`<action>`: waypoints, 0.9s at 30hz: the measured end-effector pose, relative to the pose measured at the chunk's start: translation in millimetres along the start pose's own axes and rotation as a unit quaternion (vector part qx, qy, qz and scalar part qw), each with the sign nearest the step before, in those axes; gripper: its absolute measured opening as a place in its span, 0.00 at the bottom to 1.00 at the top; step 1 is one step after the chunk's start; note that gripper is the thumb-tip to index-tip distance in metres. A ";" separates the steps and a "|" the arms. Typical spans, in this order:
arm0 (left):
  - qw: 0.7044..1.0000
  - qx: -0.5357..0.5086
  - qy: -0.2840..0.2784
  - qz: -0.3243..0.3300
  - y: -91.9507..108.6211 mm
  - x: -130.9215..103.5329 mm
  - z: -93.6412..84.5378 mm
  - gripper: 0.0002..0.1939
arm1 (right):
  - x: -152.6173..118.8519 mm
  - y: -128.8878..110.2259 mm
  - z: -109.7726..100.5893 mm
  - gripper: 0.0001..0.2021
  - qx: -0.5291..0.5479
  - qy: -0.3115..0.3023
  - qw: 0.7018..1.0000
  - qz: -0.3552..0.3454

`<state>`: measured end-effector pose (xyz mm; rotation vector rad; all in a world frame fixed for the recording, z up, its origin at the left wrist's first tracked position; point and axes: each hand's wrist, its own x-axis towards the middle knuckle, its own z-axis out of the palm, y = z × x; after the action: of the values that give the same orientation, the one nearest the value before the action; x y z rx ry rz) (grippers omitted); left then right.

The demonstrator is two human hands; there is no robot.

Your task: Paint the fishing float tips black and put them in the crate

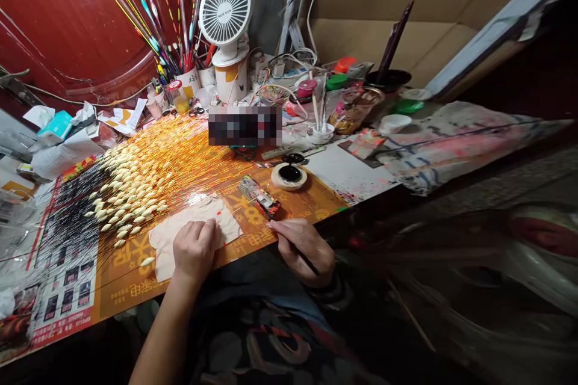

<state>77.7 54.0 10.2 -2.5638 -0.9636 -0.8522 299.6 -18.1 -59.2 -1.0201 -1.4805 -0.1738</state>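
My left hand [195,248] rests closed on a pale cloth [171,234] at the table's front; what its fingers grip, if anything, is hidden. Just left of it lies a single cream-bodied fishing float [147,261] at the cloth's edge. Between the fingers of my right hand [307,249] is a thin dark-handled paintbrush [307,262], slanting down toward my palm. Its front end is close to a paint-crusted block [259,195]. Behind that block sits a round pale dish of black paint [289,175]. Many more floats [130,192] lie spread to the left, thin stems outward.
A white fan [226,7] stands at the back beside a holder [188,81] of finished floats. Paint jars, cups and a white cup with brushes [320,131] crowd the rear. A stained cloth [451,138] covers the right end. Papers [67,153] lie far left.
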 end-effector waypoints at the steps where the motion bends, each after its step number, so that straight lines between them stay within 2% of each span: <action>1: 1.000 0.000 -0.001 -0.001 0.0 0.0 -0.1 0.05 | 0.1 0.1 0.1 0.27 -0.002 -0.002 1.000 0.000; 10: 1.000 0.004 -0.007 -0.004 -0.5 0.1 0.6 0.05 | -5.9 3.1 -0.4 0.24 -0.009 -0.019 1.000 0.014; 27: 1.000 0.001 -0.002 -0.001 0.6 0.8 0.1 0.05 | -2.8 0.5 -4.3 0.28 -0.032 -0.036 0.998 0.028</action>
<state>78.6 54.0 10.6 -2.5636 -0.9679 -0.8470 302.6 -21.9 -60.9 -1.1279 -1.5182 -0.1465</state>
